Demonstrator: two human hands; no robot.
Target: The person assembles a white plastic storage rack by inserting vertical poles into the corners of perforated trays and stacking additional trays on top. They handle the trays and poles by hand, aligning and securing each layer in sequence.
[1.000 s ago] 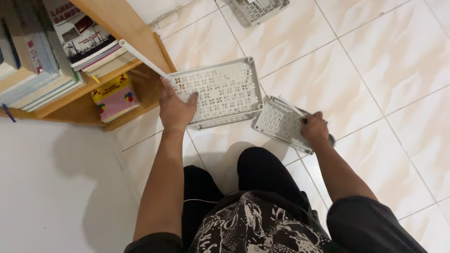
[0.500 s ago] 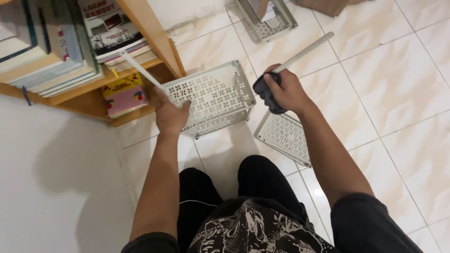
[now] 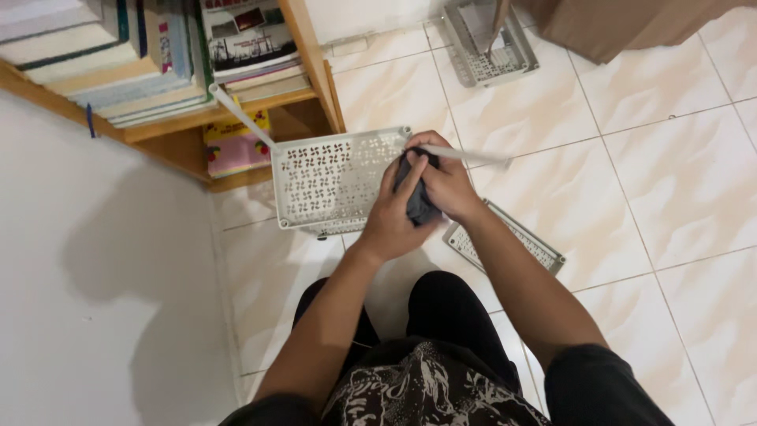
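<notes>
From the head camera, both hands meet over the perforated tray (image 3: 335,181) on the floor: the left hand (image 3: 392,217) has its grip closed on a dark cloth (image 3: 415,197), while the right hand (image 3: 445,177) clasps a white tube (image 3: 465,155), the cloth bunched against it as if for wiping.

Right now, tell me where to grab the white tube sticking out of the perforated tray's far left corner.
Probably grip the white tube mid-length, coming from the open floor side on the right: it leans up-left toward the wooden shelf, which blocks its other side, and its lower end sits in the tray.
</notes>
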